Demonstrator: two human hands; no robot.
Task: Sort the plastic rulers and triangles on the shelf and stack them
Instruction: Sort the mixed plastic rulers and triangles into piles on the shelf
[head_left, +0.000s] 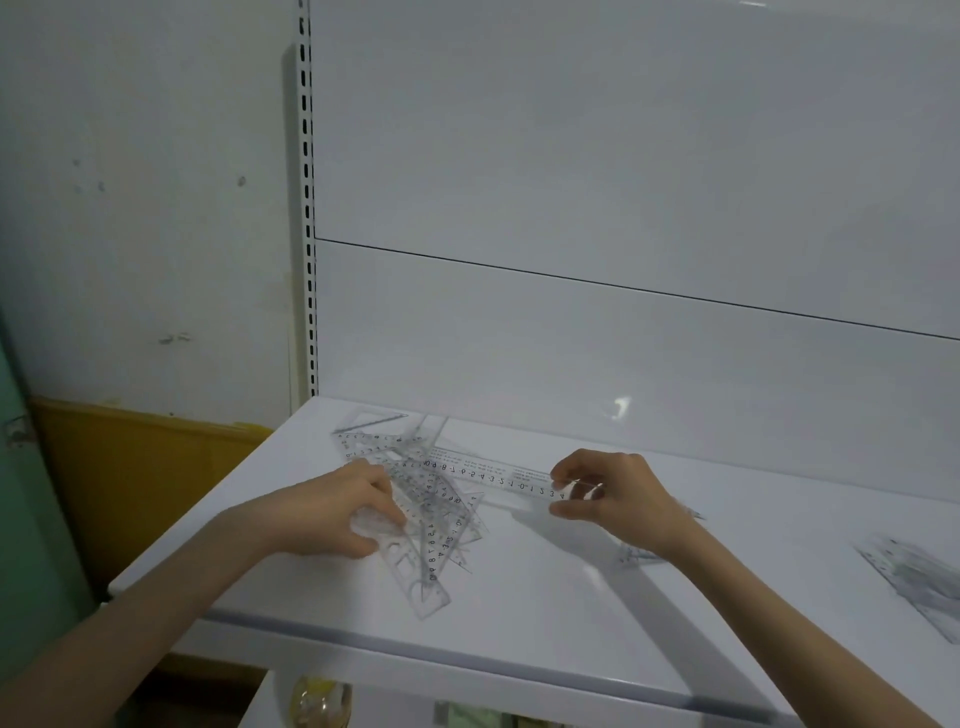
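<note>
- A jumbled pile of clear rulers and triangles (423, 512) is seen on the left part of the white shelf (561, 597), near its left end.
- The left hand (332, 512) is laid on the near-left side of the pile, fingers bent over the clear pieces, thumb lower toward the shelf front. Whether a piece is actually pinched cannot be told.
- One long straight ruler (488, 474) is held at its right end by the right hand (618, 496), pinched between forefinger above and thumb below. Its left end is still lying over the pile.
- The ruler is angled slightly, right end nearer the camera, printed numbers upside down in this view.
- A small clear piece (641, 556) is partly hidden under the right wrist; its shape cannot be made out.
- A separate blurred stack of clear pieces (919, 584) is placed at the far right of the shelf, well apart from the pile.
- A white back panel (623, 208) and a slotted upright (307, 208) are seen behind the shelf.
- A yellow-brown board (130, 467) is seen against the wall at left, and a yellowish bottle (319, 701) below the shelf edge.
</note>
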